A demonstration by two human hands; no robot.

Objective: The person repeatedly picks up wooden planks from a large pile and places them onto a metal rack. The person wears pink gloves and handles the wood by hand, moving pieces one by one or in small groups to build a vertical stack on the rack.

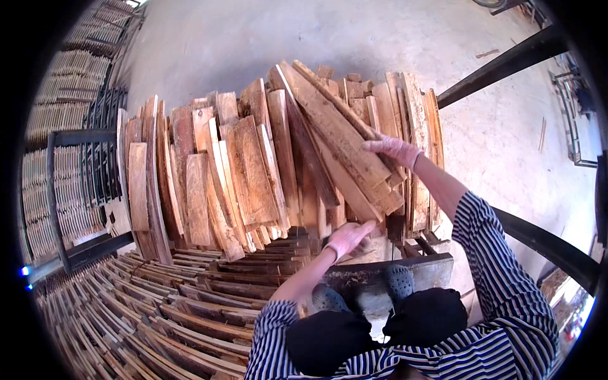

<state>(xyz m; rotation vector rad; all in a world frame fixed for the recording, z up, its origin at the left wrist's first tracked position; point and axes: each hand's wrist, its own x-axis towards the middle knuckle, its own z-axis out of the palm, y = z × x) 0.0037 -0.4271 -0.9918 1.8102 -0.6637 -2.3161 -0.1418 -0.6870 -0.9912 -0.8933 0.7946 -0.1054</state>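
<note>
Several rough-sawn wooden boards point(335, 120) lie slanted on top of a wide pile, their near ends toward me. My right hand point(396, 152), in a thin pink glove, is closed over the right edge of the uppermost boards. Below their near ends is my left hand point(350, 240), also in a pink glove. Its fingers are stretched out to the right, the tips at the end of a lower board; whether they press on it I cannot tell. The undersides of the boards are hidden.
Upright and leaning boards point(247, 171) fill the pile to the left. Stacked slats point(171, 316) spread at the lower left. Dark metal bars point(506, 69) reach out at the right, and a metal frame point(54, 190) stands left. A metal ledge point(437, 269) is before my feet.
</note>
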